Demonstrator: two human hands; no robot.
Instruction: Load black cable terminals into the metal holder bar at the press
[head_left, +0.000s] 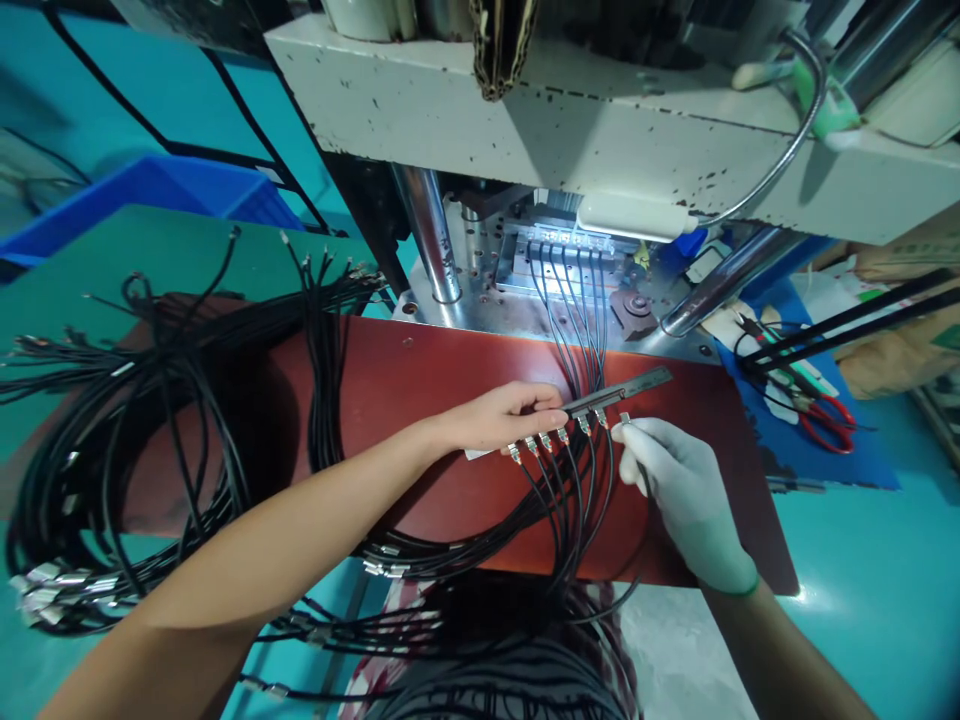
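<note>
My bare left hand (pixel 517 415) is closed around a flat metal bar (pixel 634 388), which tilts up to the right. Several metal cable connectors (pixel 564 436) sit in a row along the bar's lower edge, their black cables hanging down. In a white glove, my right hand (pixel 667 475) pinches one black cable (pixel 646 490) just behind its connector (pixel 625 418), close to the bar's right part. Past the bar, several black cables (pixel 581 300) run into a lit metal mould (pixel 555 265) in the press.
Coiled black cables (pixel 169 370) lie at the left on the red board (pixel 450 360). A pale press beam (pixel 450 110) hangs above, between steel columns (pixel 427 235). Red-handled scissors (pixel 829 425) lie on a blue mat (pixel 862 465) at right. A blue bin (pixel 187 185) stands back left.
</note>
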